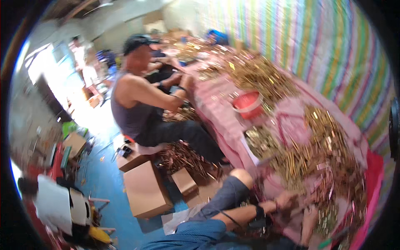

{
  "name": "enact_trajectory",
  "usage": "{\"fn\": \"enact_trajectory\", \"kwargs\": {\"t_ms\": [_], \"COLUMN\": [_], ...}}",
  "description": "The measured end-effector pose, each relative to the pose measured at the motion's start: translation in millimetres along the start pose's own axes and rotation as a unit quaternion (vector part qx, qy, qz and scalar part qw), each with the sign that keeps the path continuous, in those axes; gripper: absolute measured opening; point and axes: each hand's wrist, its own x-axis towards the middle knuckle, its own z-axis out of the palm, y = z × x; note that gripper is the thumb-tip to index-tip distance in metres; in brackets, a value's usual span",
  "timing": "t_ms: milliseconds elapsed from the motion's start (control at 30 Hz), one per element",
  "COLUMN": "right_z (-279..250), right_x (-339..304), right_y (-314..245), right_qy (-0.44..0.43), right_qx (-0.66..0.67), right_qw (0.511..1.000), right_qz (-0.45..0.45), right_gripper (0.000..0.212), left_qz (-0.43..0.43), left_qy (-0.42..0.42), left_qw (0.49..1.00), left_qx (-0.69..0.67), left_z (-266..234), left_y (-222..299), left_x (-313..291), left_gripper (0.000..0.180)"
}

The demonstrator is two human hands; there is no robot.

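Observation:
My left hand (286,200) is low over the pink cloth at the near end of the table, a dark band on its wrist. Close by on its right is my right hand (309,216). Motion smears the fingers of both, so I cannot make out whether they hold anything. Just beyond them lies a heap of thin gold-coloured metal strips (293,168). A smaller pile of pale pieces (327,221) is beside my right hand. Near the lower edge shows a blurred green thing (324,243), its kind unclear.
On the pink-covered table (210,98) stand a red tub (248,104) and a white-edged tray of small pieces (260,141). Another person (137,91) sits at the table on my left. Cardboard boxes (146,189) and loose strips (183,158) lie on the floor. A striped sheet (316,46) hangs behind.

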Motion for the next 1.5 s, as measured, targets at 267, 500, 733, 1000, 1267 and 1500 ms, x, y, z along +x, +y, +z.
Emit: {"fn": "enact_trajectory", "kwargs": {"t_ms": [267,500,733,1000,1267,1500], "right_z": [-13,-8,-16,-25,-18,-22], "right_x": [-9,-29,-13,45,56,61], "right_y": [-64,-24,-75,-143,-169,-170], "right_qy": [-0.010,0.070,0.177,0.317,0.272,0.268], "right_qx": [0.270,0.363,0.137,0.129,0.004,0.022], "right_qw": [0.947,0.917,0.971,0.932,0.925,0.928], "right_qz": [0.172,0.149,0.083,-0.122,-0.267,-0.258], "right_gripper": [0.029,0.030,0.033,0.020,0.020,0.015], "left_qz": [-0.041,-0.040,-0.063,-0.039,0.016,0.044], "left_qy": [0.042,0.009,-0.002,0.013,0.043,0.072], "left_qw": [0.998,0.998,0.996,0.998,0.998,0.995], "left_qx": [-0.015,-0.051,-0.062,-0.055,-0.036,-0.044], "left_z": [-60,-46,-53,-53,-53,-51], "left_y": [41,51,49,56,54,58], "left_x": [0,3,-3,0,1,2], "left_gripper": [0.017,0.008,0.013,0.010,0.012,0.014]}}
